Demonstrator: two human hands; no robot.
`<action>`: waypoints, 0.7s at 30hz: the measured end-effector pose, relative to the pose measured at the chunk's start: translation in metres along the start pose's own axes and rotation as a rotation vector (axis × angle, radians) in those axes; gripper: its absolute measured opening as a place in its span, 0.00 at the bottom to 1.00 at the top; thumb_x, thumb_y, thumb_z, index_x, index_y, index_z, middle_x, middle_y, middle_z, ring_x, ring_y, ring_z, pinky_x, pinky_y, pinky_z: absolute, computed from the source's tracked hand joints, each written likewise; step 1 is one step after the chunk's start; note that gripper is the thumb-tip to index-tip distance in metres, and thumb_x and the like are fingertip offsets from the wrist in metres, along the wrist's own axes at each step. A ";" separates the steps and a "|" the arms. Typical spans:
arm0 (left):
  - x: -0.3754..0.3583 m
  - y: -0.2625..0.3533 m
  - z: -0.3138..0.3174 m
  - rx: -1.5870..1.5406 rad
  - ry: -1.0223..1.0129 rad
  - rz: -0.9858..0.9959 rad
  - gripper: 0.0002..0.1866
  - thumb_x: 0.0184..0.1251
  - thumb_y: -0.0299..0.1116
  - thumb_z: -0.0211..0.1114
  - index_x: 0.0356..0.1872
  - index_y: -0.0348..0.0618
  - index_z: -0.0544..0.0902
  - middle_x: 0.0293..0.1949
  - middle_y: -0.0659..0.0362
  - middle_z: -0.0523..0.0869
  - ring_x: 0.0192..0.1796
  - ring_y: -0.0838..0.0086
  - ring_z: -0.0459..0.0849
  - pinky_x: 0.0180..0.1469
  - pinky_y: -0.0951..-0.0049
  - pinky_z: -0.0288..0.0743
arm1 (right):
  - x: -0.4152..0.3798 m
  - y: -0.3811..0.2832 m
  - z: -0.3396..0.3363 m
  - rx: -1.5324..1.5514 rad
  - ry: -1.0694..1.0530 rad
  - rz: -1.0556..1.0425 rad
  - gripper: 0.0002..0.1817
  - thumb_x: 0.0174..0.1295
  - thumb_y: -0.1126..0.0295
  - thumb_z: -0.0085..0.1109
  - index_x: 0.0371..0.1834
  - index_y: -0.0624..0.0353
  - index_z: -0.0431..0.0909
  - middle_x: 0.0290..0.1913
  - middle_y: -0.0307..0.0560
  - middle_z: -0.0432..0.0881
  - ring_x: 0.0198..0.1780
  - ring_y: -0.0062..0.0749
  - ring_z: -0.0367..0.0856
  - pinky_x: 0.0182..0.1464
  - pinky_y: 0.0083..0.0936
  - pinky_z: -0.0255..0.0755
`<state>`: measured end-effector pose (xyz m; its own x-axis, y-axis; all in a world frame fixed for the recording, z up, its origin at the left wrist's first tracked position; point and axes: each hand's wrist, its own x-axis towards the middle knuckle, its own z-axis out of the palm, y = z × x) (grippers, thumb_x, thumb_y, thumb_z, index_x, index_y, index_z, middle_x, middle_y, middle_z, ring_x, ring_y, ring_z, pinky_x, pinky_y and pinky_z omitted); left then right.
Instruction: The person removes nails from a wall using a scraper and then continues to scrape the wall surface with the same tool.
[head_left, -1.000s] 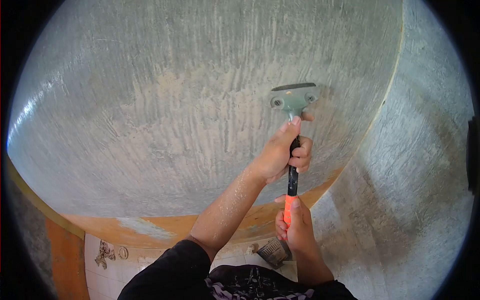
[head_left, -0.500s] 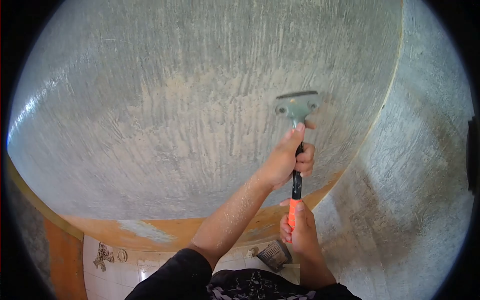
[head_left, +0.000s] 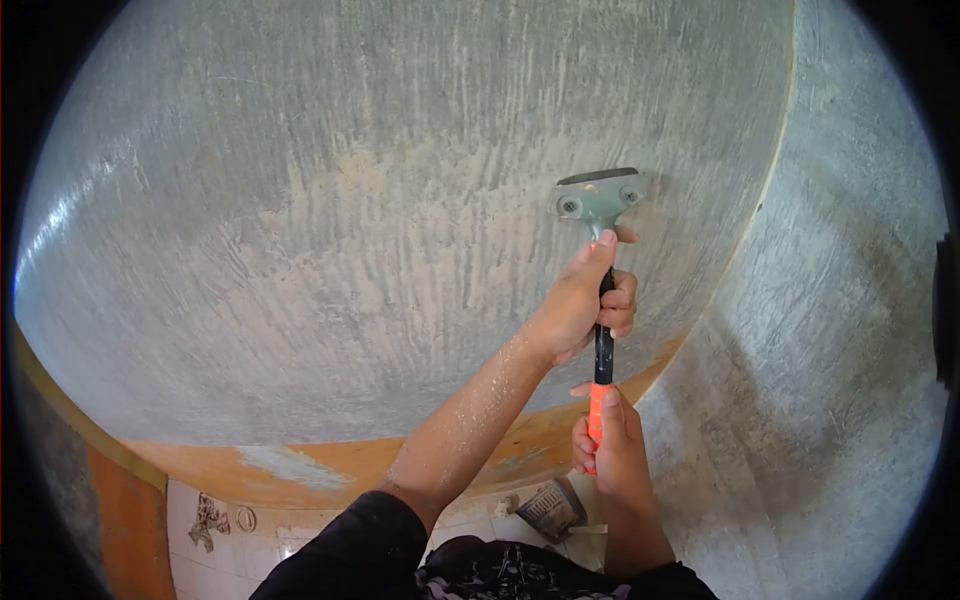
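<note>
Both of my hands grip a long-handled scraper [head_left: 598, 200] with a green-grey head, a dark blade, a black shaft and an orange grip. My left hand [head_left: 590, 295] is wrapped round the upper shaft just below the head, thumb pointing up along it. Lower down, my right hand [head_left: 612, 440] closes round the orange grip. The scraper's blade lies at the grey, streaked wall [head_left: 400, 230], near a patch where paler beige material shows. Whether the blade's edge touches the surface is hard to see. Pale flecks of dust cling to my left forearm.
To the right, a second grey wall [head_left: 820, 330] meets the first at a corner. Along the wall's foot runs an orange band [head_left: 370, 470]. On the tiled floor lie a dark ribbed container [head_left: 552, 510], a crumpled rag [head_left: 208, 522] and a small ring [head_left: 245, 519].
Both hands and the scraper have moved slightly up and to the right along the wall. The scraper's head is tilted a little differently, showing more of the blade. The grip of both hands is unchanged.
</note>
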<state>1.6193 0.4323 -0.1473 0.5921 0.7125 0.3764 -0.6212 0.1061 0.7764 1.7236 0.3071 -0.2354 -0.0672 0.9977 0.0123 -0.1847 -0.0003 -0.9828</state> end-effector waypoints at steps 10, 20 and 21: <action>0.004 0.006 0.000 -0.032 -0.040 0.010 0.22 0.82 0.56 0.40 0.59 0.51 0.65 0.18 0.71 0.56 0.17 0.84 0.54 0.24 0.77 0.55 | -0.001 -0.005 0.015 -0.009 0.066 -0.006 0.27 0.78 0.45 0.34 0.56 0.58 0.72 0.17 0.35 0.64 0.15 0.17 0.61 0.18 0.20 0.60; -0.102 -0.132 -0.090 0.002 0.267 -0.397 0.18 0.82 0.52 0.45 0.57 0.50 0.66 0.22 0.66 0.64 0.21 0.81 0.64 0.26 0.77 0.63 | -0.048 0.184 0.004 0.447 0.003 0.408 0.29 0.76 0.40 0.34 0.57 0.54 0.69 0.17 0.38 0.63 0.13 0.24 0.60 0.18 0.26 0.61; -0.116 -0.150 -0.098 0.013 0.319 -0.397 0.18 0.82 0.52 0.45 0.58 0.50 0.66 0.22 0.66 0.65 0.21 0.80 0.65 0.26 0.76 0.64 | -0.057 0.200 0.003 0.404 0.028 0.427 0.29 0.76 0.40 0.34 0.58 0.53 0.69 0.17 0.39 0.63 0.13 0.24 0.60 0.18 0.26 0.61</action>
<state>1.5941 0.4018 -0.3571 0.5941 0.7953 -0.1205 -0.3722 0.4045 0.8354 1.6880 0.2503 -0.4320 -0.1933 0.9049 -0.3792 -0.5066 -0.4231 -0.7513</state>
